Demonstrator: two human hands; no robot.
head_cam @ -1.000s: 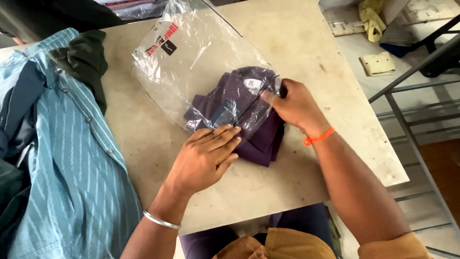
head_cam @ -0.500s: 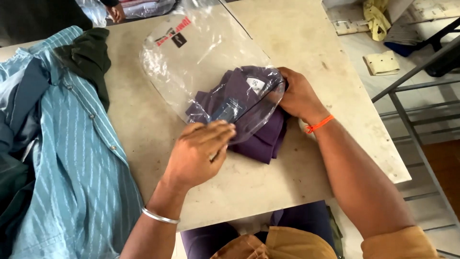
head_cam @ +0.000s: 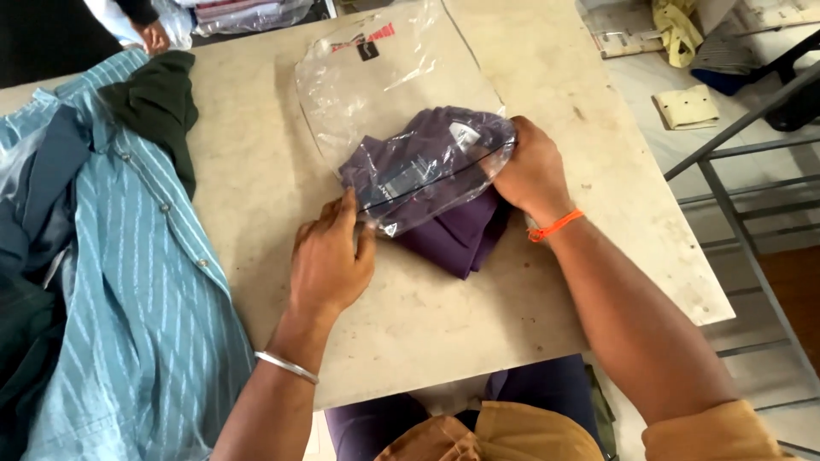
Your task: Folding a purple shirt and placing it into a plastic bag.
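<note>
A folded purple shirt (head_cam: 444, 235) is lying near the middle of the pale counter (head_cam: 547, 77), its collar end already sitting inside the mouth of a clear plastic bag (head_cam: 384, 94) while its lower folds are sticking out toward the person. The bag is stretching away across the counter, mostly flat and empty beyond the shirt, with a small red and black print near its far end.

The left hand (head_cam: 329, 260) is resting at the bag's near left corner, its grip pinching the plastic edge between thumb and fingers just beside the shirt. The right hand (head_cam: 531, 171) is lying against the shirt's right side, fingers curling round the bag's opening and the cloth together, so its grip is pressing closed on both. An orange thread (head_cam: 553, 225) is circling the right wrist and a silver bangle (head_cam: 286, 367) is sitting on the left.

A light blue striped shirt (head_cam: 128, 282) is spreading over the counter's left part, with a dark green garment (head_cam: 158, 102) lying on its upper end. Another person's hand (head_cam: 155, 36) is showing at the far left edge. To the right, beyond the counter, a grey metal frame (head_cam: 726, 205) is standing over the floor.
</note>
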